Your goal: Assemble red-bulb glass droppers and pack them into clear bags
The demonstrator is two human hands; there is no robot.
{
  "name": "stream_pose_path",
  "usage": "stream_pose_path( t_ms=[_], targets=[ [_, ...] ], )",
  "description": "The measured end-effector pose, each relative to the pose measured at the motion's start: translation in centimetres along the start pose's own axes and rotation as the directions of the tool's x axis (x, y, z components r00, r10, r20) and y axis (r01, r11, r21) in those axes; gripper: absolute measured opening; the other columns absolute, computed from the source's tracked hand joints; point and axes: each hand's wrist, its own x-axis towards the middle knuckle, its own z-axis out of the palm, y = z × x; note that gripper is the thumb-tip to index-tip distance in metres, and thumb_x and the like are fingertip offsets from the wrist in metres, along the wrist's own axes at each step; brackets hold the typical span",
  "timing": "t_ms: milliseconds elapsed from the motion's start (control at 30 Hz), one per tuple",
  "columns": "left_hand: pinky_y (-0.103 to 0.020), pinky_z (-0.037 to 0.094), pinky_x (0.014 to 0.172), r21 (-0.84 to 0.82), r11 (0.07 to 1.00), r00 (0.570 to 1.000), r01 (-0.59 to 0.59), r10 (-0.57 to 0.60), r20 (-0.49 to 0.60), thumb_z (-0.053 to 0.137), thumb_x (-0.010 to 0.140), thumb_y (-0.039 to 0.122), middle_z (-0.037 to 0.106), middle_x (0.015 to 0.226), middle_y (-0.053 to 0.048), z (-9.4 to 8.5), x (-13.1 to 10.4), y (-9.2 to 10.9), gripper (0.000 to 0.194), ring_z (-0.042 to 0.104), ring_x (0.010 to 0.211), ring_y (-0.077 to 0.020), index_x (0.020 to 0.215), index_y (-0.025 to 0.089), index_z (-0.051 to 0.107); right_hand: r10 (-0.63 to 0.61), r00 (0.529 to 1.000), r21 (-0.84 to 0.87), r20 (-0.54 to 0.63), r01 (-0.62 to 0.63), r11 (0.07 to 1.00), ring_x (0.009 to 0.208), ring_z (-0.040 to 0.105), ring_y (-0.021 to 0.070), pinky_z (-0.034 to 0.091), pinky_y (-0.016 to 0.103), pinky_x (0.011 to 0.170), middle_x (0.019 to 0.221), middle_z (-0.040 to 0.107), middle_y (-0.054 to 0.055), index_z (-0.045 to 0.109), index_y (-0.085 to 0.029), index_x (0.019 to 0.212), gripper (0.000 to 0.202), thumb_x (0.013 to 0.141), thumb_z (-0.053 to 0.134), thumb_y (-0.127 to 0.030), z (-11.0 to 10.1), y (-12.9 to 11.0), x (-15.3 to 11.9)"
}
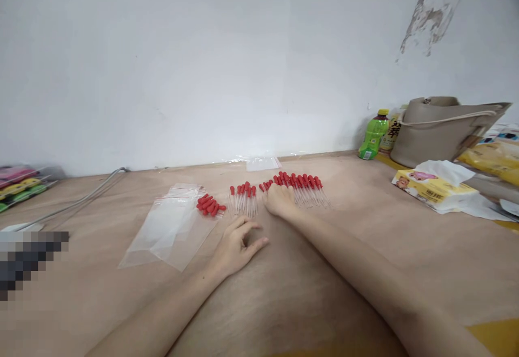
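My right hand (279, 200) reaches into a row of glass droppers with red rubber bulbs (306, 183). Its fingers are curled down over a few of them, with red bulbs showing just past the knuckles; the fingertips are hidden. A smaller group of droppers (245, 197) lies to its left, bulbs pointing toward the wall. Closer to me, my left hand (238, 244) rests open on the table, thumb and fingers apart and nothing between them. Left of the droppers, a heap of red bulbs (210, 205) lies at the edge of clear zip bags (166, 232).
Another clear bag (263, 163) lies by the wall. To the right stand a green bottle (373, 135), a grey-beige bag (430, 130) and a yellow tissue box (433, 188). A grey cable (81, 200) and colourful packets (20, 186) are at the left. Brown paper (316, 303) covers the table.
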Motion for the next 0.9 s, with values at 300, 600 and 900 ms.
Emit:
stream_pose_path(
  t_ms=[300, 600, 900],
  targets=[
    [-0.037, 0.038, 0.078, 0.442, 0.821, 0.900, 0.361, -0.183, -0.395, 0.052, 0.076, 0.035, 0.056, 0.085, -0.007, -3.8, 1.8, -6.5, 0.020, 0.049, 0.087, -0.0244, 0.081, 0.018, 0.062, -0.429, 0.824, 0.034, -0.371, 0.474, 0.880, 0.073, 0.057, 0.0170, 0.027, 0.031, 0.073, 0.078, 0.064, 0.005, 0.053, -0.015, 0.087, 0.016, 0.085, 0.039, -0.021, 0.3, 8.2, -6.5],
    [-0.038, 0.038, 0.083, 0.457, 0.734, 0.861, 0.503, -0.376, -0.342, 0.044, 0.079, 0.035, 0.059, 0.098, -0.006, -6.1, 1.4, -11.9, 0.029, 0.050, 0.095, -0.0264, 0.092, 0.023, 0.067, -0.487, 0.763, 0.018, -0.424, 0.545, 0.838, 0.073, 0.056, 0.0160, 0.027, 0.029, 0.072, 0.081, 0.065, 0.006, 0.057, -0.016, 0.095, 0.021, 0.086, 0.038, -0.021, 0.0, 8.5, -7.0],
    [-0.036, 0.041, 0.077, 0.414, 0.817, 0.887, 0.403, -0.236, -0.397, 0.046, 0.076, 0.029, 0.064, 0.083, -0.009, -5.6, 1.3, -12.9, 0.024, 0.056, 0.083, -0.0254, 0.079, 0.015, 0.066, -0.486, 0.771, -0.006, -0.411, 0.531, 0.847, 0.073, 0.056, 0.0150, 0.028, 0.029, 0.072, 0.081, 0.065, 0.006, 0.060, -0.017, 0.095, 0.022, 0.086, 0.040, -0.022, 0.0, 8.6, -7.0]
  ],
)
